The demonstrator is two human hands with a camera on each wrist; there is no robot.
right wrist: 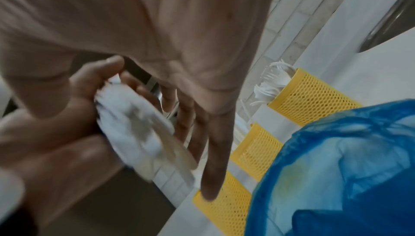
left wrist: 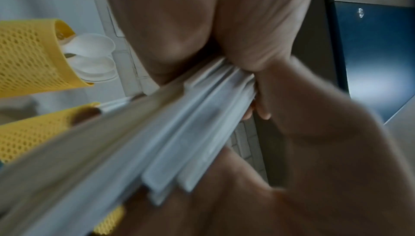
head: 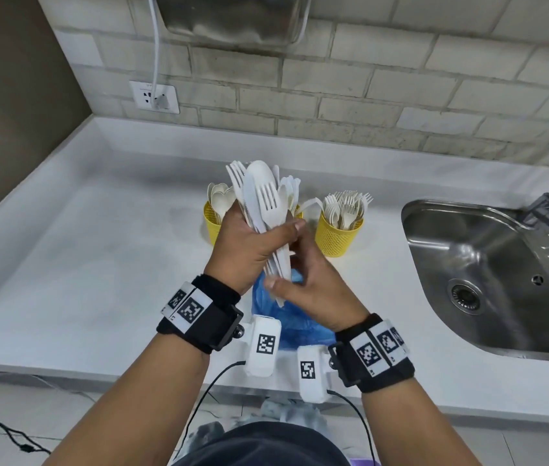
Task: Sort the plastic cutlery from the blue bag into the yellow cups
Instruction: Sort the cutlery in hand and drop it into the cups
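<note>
Matt plastic cutlery point(head: 268, 203) — mesh cups point(head: 338, 235) — glossy steel sink point(head: 478, 274).

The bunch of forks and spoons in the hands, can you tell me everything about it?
The bunch of cutlery is a mixed fan of white and cream plastic forks, spoons and knives, heads up, handles down. The left hand grips it around the middle, while the right hand touches the handle ends. It is held above the blue bag, in front of the yellow cups.
</note>
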